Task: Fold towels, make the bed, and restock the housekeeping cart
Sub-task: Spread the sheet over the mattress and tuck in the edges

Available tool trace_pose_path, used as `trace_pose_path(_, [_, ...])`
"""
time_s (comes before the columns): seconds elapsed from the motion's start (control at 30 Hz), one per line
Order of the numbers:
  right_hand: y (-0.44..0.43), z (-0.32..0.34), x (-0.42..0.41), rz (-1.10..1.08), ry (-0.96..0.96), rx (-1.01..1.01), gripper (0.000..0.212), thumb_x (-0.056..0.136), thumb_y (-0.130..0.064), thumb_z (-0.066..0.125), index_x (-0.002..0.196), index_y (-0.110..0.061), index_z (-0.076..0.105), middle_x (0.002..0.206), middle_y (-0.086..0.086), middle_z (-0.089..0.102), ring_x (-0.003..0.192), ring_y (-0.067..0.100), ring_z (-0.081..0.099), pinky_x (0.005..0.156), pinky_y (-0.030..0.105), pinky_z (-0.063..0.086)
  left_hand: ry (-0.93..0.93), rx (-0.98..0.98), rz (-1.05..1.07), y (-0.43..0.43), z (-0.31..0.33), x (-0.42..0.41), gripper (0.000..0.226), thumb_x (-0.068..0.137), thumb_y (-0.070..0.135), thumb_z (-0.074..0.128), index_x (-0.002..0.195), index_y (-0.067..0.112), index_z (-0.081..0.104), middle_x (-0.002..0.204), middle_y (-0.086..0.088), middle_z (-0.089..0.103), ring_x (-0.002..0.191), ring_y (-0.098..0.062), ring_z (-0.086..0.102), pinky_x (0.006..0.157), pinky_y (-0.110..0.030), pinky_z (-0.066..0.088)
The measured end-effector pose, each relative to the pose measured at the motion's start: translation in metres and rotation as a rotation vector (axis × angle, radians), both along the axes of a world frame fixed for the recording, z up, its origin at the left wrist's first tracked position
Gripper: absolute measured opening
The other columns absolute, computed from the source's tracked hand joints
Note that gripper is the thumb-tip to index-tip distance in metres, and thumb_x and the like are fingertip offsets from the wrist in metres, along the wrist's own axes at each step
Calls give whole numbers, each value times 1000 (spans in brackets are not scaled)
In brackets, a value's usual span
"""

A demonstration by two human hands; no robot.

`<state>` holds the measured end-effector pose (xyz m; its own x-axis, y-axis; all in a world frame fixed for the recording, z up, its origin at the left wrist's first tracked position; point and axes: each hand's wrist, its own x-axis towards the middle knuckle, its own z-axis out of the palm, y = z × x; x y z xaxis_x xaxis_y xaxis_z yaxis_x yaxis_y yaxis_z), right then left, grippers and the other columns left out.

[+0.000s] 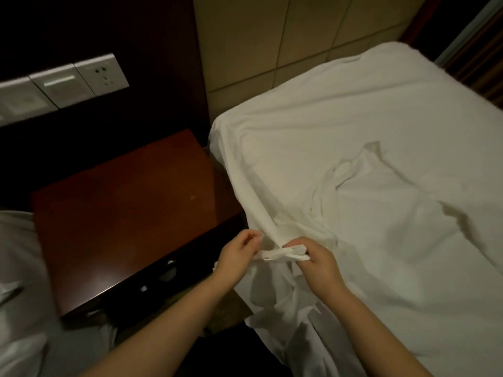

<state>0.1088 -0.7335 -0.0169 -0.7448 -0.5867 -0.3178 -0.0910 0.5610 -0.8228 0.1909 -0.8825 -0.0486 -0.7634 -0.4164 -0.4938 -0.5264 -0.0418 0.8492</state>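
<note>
Bed (pixel 408 91) from 12 to 5 o'clock, covered by a rumpled white sheet (pixel 381 213) with its near edge hanging off the mattress side toward 6 o'clock. Dark wooden nightstand (pixel 122 213) at 9 o'clock, just beside the bed. More white bedding (pixel 19 268) at 8 o'clock. Wall switch panel (pixel 62 83) at 10 o'clock. Near centre, toward 6 o'clock: left hand (pixel 236 257) and right hand (pixel 318 265) close together, each grip pinching a twisted strip of the sheet's edge stretched between them.
</note>
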Motion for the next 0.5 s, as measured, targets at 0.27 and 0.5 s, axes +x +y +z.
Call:
trace_pose_path(0.27, [23, 58, -26, 68, -117, 8, 28, 90, -1, 57, 74, -23, 65, 69, -20, 65, 67, -6, 59, 65, 9, 45, -313, 63, -391, 9, -28, -59, 63, 96, 36, 47, 150, 24, 18, 149, -5, 36, 120, -25, 47, 92, -29, 42])
trace_pose_path(0.5, [45, 86, -35, -1, -115, -103, 15, 77, -14, 54, 77, -17, 68, 73, -6, 67, 69, 5, 62, 60, 14, 47, -489, 201, -286, 25, -68, -63, 69, 94, 50, 45, 147, 10, 25, 142, -13, 40, 125, -32, 43, 89, -34, 38])
